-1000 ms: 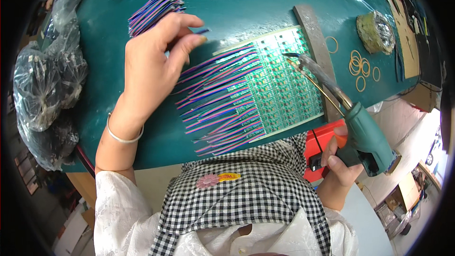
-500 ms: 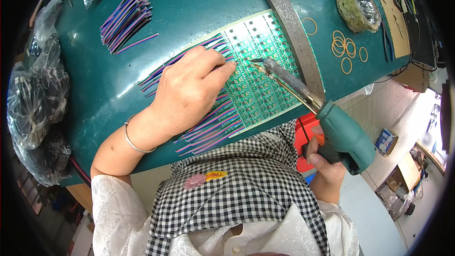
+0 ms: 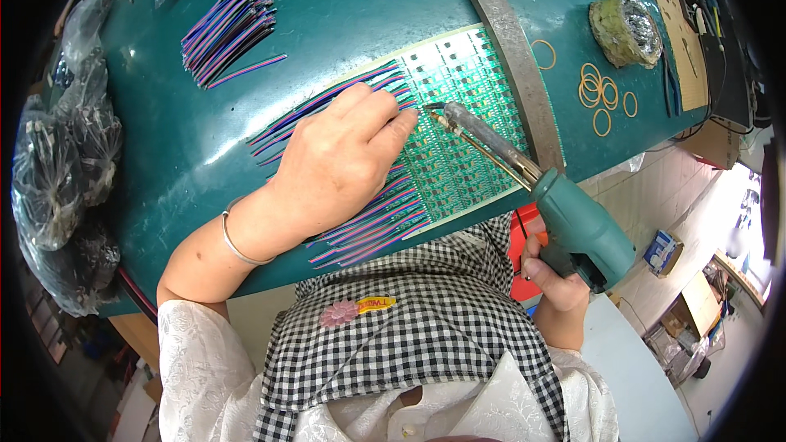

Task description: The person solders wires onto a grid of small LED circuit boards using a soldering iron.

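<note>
Head view shows us bent over a green board (image 3: 463, 135) lying on the teal table (image 3: 352, 8), with ribbon wires (image 3: 368, 225) fanned off its left edge. Our left hand (image 3: 340, 164) lies flat on those wires, fingers together and stretched toward the board, pinning one wire end at the pads; it grips nothing. Our right hand (image 3: 557, 274) is wrapped around the grip of the solder gun (image 3: 565, 213). The gun's long axis runs from lower right up to upper left, and its tip sits just beside our left fingertips (image 3: 405, 120), at the board's left columns. So the joint lies straight ahead of the left hand and at the gun's nose; the left hand is the nearer one.

A grey bar (image 3: 516, 65) lies along the board's right edge. Further right are rubber bands (image 3: 598, 90) and a cleaning pad (image 3: 626, 29). A spare wire bundle (image 3: 229, 29) rests upper left, bags (image 3: 61, 164) at the far left.
</note>
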Demonstrator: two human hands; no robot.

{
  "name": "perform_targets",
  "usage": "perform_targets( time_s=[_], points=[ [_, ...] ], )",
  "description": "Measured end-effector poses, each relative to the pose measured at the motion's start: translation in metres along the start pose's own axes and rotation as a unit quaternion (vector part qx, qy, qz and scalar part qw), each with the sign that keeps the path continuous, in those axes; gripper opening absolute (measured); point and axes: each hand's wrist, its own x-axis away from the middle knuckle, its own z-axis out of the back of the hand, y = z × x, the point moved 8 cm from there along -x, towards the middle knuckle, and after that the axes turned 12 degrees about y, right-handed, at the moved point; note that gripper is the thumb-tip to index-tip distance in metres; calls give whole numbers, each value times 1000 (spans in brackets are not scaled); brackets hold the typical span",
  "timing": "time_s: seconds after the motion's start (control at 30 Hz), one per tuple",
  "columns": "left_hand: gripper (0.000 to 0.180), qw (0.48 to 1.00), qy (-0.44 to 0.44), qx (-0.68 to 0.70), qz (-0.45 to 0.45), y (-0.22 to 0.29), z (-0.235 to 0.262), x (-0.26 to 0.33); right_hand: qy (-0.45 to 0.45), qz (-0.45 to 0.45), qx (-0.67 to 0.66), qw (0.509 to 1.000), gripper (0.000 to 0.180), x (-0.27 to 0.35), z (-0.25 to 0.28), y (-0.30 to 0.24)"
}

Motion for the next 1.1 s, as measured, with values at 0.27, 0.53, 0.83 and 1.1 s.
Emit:
perform_targets(
  time_s=[0.27,0.53,0.83,1.1],
  points=[
    [32,1000,-14,15,19,-1,0,-1,-14,13,22,1000,54,-7,-1,3],
    [22,1000,-30,0,2,1,0,-4,58,-50,-56,995,37,-8,2,0],
    [22,999,-39,-3,5,1,-1,-4,62,-33,-23,997,59,-4,4,-2],
    [22,1000,-31,0,5,-1,-1,-2,45,-24,-9,999,61,-3,2,1]
  ],
)
